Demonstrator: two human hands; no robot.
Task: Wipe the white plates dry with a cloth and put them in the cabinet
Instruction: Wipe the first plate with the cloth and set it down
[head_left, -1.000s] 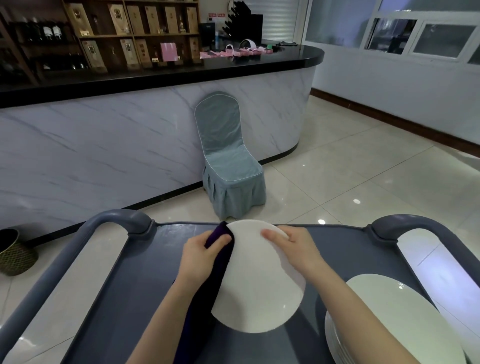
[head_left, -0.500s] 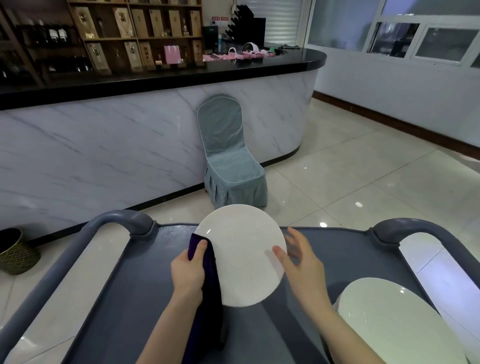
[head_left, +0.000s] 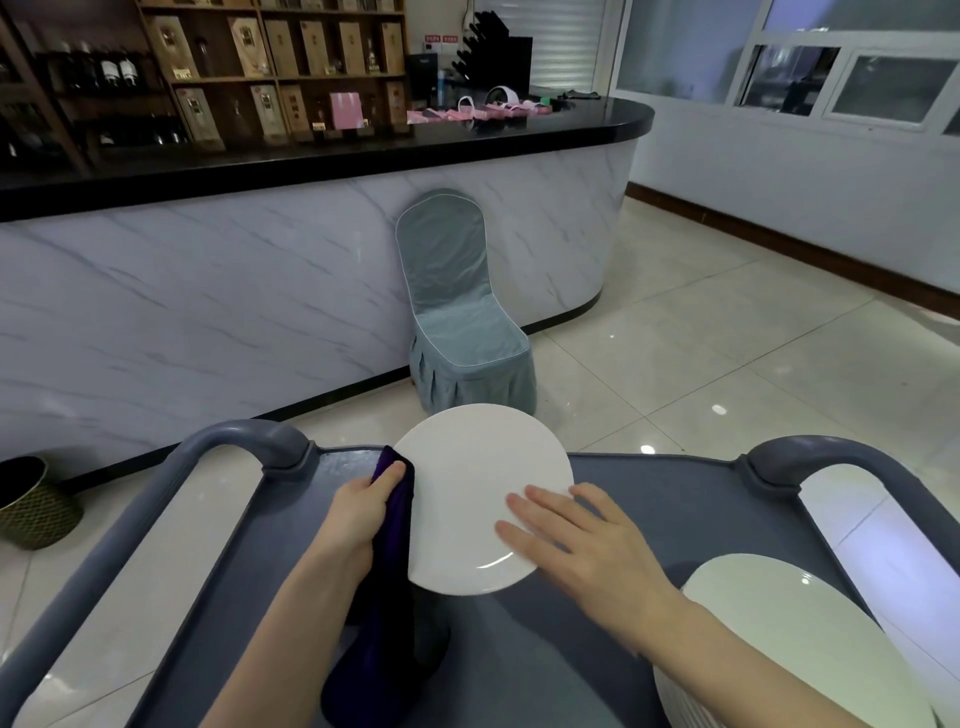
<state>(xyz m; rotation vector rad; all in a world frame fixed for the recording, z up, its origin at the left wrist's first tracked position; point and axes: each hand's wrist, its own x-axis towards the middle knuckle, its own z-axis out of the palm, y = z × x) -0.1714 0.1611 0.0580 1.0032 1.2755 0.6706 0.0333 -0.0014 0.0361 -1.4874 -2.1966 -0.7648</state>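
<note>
Clamped in the left hand (head_left: 358, 525), thumb on top, a dark purple cloth (head_left: 397, 519) wraps the left rim of a white plate (head_left: 467, 483); the rest of the cloth hangs below the grip. The plate extends right from the grip, above the grey cart (head_left: 675, 493). It is round, with no long axis, and its face is turned up toward the person. Opposite the grip, the right hand (head_left: 587, 540) lies flat on that face, fingers straight. Right of the grip and nearer the person sits a stack of plates (head_left: 789, 639).

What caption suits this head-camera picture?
Left hand grips purple cloth against white plate; right hand flat on it, over grey cart.
</note>
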